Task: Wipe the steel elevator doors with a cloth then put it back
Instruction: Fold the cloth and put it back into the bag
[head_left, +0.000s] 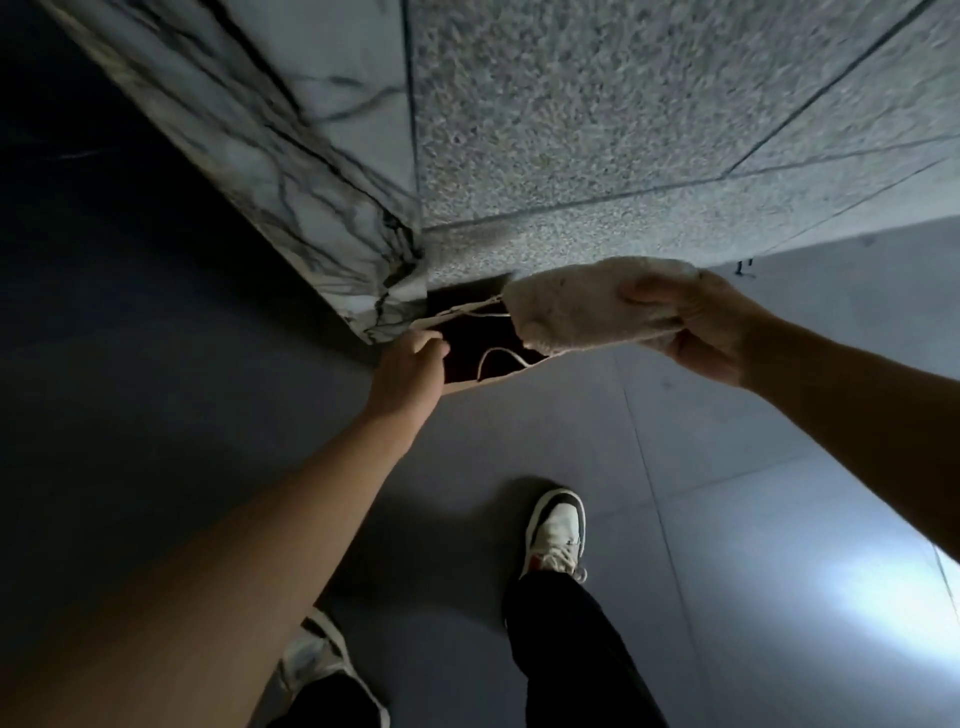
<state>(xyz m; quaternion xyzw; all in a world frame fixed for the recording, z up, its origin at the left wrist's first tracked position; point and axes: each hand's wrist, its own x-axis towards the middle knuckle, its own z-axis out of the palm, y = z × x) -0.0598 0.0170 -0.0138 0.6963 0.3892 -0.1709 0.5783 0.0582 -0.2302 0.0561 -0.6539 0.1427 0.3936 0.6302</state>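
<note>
A fluffy off-white cloth (571, 306), folded, is pinched in my right hand (696, 327) just above a paper bag (470, 387) that stands on the floor against the wall corner. The bag's mouth is dark inside, with white cord handles. My left hand (410, 369) grips the bag's near left rim and one handle, holding the mouth apart. The cloth's left end hangs over the opening. No steel elevator doors are in view.
A veined marble column edge (291, 171) meets a speckled granite wall (597, 130) right behind the bag. Grey floor tiles (753, 493) spread to the right. My two sneakers (556, 530) and dark trouser legs are below.
</note>
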